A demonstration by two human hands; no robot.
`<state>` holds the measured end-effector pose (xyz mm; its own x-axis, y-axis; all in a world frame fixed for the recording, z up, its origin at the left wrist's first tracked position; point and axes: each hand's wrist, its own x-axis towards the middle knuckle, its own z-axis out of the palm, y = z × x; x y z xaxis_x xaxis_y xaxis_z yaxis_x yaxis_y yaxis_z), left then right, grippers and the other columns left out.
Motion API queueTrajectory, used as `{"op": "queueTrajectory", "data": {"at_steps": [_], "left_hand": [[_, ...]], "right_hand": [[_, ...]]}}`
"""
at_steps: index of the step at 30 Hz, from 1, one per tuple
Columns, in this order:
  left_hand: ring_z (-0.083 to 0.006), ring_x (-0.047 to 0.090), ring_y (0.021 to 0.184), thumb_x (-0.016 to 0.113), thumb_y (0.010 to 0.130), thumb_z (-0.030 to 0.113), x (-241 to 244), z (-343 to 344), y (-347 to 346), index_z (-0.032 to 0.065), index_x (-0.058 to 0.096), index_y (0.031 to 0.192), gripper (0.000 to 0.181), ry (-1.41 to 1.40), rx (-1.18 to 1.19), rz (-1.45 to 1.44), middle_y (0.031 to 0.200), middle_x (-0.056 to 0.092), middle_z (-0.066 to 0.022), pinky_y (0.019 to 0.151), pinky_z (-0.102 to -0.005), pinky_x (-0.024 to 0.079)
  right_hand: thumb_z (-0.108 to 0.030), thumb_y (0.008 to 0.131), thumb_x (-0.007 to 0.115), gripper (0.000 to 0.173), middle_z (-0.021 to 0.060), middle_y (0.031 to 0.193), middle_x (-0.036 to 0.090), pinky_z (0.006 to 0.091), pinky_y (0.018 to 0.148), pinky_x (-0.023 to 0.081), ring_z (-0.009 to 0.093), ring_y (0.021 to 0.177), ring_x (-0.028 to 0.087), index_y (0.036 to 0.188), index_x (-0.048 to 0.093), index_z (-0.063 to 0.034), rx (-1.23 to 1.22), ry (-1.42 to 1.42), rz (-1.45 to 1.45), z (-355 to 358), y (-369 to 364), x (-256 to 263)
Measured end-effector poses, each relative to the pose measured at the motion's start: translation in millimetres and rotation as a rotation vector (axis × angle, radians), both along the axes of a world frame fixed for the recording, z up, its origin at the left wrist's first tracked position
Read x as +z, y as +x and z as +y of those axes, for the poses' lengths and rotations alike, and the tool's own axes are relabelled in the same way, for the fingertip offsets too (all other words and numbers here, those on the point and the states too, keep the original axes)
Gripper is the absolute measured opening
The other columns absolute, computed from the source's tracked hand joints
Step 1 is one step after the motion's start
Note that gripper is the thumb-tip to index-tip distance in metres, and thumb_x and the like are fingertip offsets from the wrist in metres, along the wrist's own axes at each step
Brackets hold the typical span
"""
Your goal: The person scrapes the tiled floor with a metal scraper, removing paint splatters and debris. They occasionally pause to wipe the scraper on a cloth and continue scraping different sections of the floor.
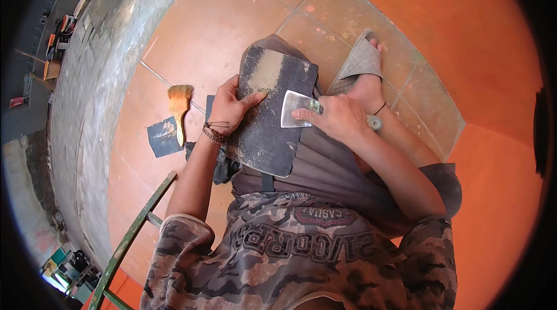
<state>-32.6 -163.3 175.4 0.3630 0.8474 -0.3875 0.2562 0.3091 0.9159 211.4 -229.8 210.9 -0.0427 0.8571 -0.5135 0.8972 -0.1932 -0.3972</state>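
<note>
A dark, flat rectangular board (pixel 272 122) with a rough, dusty face and a pale worn patch near its far end lies tilted across my lap. My left hand (pixel 233 107) grips its left edge, thumb on top and fingers hidden beneath. In my right hand (pixel 341 116) is a putty knife (pixel 296 109) with a wide metal blade; my thumb presses on the blade, which lies over the board's right side. Whether the blade touches the board I cannot tell. To the left, a paintbrush (pixel 179 103) with a wooden handle rests partly on a dark square sheet (pixel 164 136).
Tiled floor (pixel 196 40) surrounds me, with an orange wall (pixel 491 170) at the right. A green metal frame (pixel 135 231) stands at lower left, near my left arm. Dark cloth (pixel 224 170) lies beside my lap. My sandalled foot (pixel 367 83) is beyond my right hand.
</note>
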Motion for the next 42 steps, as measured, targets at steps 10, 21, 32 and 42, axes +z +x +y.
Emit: {"op": "queueTrajectory", "data": {"at_steps": [10, 21, 32, 42], "left_hand": [[-0.0116, 0.064, 0.09, 0.075, 0.084, 0.01, -4.8, 0.5, -1.9, -0.0023, 0.059, 0.116, 0.038, -0.015, 0.033, -0.064, 0.103, 0.07, -0.0073, 0.082, -0.0271, 0.051], [-0.0114, 0.064, 0.091, 0.075, 0.085, 0.012, -4.4, -0.3, -4.2, -0.0023, 0.059, 0.116, 0.038, -0.034, 0.01, -0.044, 0.104, 0.07, -0.0075, 0.082, -0.0268, 0.051], [-0.0119, 0.064, 0.093, 0.073, 0.086, 0.011, -5.6, -5.6, -7.0, -0.003, 0.057, 0.118, 0.038, -0.059, 0.008, -0.058, 0.105, 0.069, -0.0082, 0.083, -0.0275, 0.051], [-0.0124, 0.064, 0.093, 0.073, 0.086, 0.009, 3.2, 3.7, -1.4, -0.0038, 0.056, 0.118, 0.038, -0.039, -0.009, -0.051, 0.107, 0.068, -0.0088, 0.084, -0.0275, 0.051]], "right_hand": [[-0.08, 0.078, 0.049, 0.084, 0.0252, 0.075, 0.067, 0.0492, 0.067, 0.052, 0.041, 0.076, 0.068, 0.08, 0.07, 0.0015, -0.144, 0.01, -0.037, 5.0, 1.4, -5.0], [-0.077, 0.079, 0.052, 0.083, 0.0267, 0.077, 0.067, 0.0498, 0.071, 0.052, 0.042, 0.081, 0.068, 0.083, 0.071, 0.0029, -0.234, 0.041, 0.01, 19.6, 3.6, -12.0], [-0.078, 0.077, 0.053, 0.083, 0.0255, 0.075, 0.067, 0.0484, 0.068, 0.052, 0.04, 0.079, 0.068, 0.079, 0.07, 0.0032, -0.078, 0.018, -0.055, 26.5, -6.8, 1.4], [-0.079, 0.077, 0.052, 0.083, 0.0273, 0.075, 0.066, 0.0498, 0.069, 0.053, 0.042, 0.079, 0.068, 0.082, 0.072, 0.002, -0.237, 0.062, -0.069, 41.0, 3.6, -1.6]]}}
